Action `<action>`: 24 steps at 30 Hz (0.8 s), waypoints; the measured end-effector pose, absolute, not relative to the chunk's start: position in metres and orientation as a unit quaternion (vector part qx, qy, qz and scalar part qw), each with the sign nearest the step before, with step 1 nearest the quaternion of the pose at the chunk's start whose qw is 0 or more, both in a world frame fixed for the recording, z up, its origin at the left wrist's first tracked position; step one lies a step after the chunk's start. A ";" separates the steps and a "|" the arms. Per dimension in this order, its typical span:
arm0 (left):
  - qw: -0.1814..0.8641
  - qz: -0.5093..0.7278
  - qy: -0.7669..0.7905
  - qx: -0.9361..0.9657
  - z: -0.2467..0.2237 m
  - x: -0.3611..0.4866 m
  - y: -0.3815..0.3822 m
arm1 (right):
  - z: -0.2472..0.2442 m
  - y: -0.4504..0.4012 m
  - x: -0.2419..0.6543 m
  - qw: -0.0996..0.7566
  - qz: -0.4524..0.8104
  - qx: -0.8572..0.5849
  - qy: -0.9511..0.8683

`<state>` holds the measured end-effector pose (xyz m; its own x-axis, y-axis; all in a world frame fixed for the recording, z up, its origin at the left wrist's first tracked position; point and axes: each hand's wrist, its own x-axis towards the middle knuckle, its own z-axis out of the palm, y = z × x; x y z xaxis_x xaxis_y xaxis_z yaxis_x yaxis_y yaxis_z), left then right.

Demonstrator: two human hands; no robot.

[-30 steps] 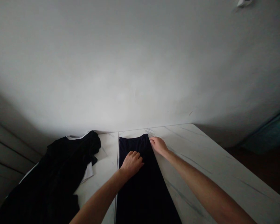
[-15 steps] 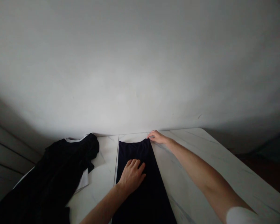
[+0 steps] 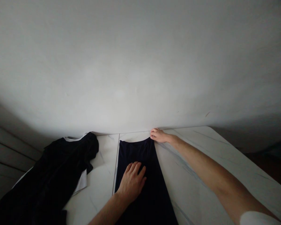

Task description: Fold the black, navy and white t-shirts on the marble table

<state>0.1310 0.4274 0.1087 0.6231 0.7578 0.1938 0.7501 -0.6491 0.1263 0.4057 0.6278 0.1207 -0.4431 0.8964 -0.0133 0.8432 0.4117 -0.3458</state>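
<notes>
The left hand (image 3: 131,182) lies open and flat, palm down, with its fingers spread on the navy garment (image 3: 137,153). It presses on the cloth without gathering any of it. The right hand (image 3: 158,136) reaches to the garment's far right corner. Its fingers (image 3: 154,132) are slightly curled and touch that corner, but the view does not show whether they pinch the cloth.

The garment lies flat and smooth on the white marble table (image 3: 189,147), running from near the table's far edge toward the near side, and it narrows toward the far end. A thin seam (image 3: 115,165) in the table runs just beside its left edge.

Left of that seam, a crumpled black garment (image 3: 46,178) with white trim (image 3: 75,137) lies partly on the table and hangs over its left side. A pale wall (image 3: 140,68) rises behind the table's far edge. A white sleeve (image 3: 257,218) covers the right upper arm.
</notes>
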 end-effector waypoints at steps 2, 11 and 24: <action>0.019 0.113 0.418 0.901 0.110 0.132 0.424 | 0.120 0.623 0.401 0.099 0.133 -0.526 -0.834; 0.043 0.233 0.586 0.775 0.135 0.103 0.500 | 0.125 0.609 0.395 0.196 0.114 -0.538 -0.812; 0.230 0.194 0.710 0.636 0.121 0.059 0.609 | 0.117 0.614 0.378 0.191 0.221 -0.607 -0.739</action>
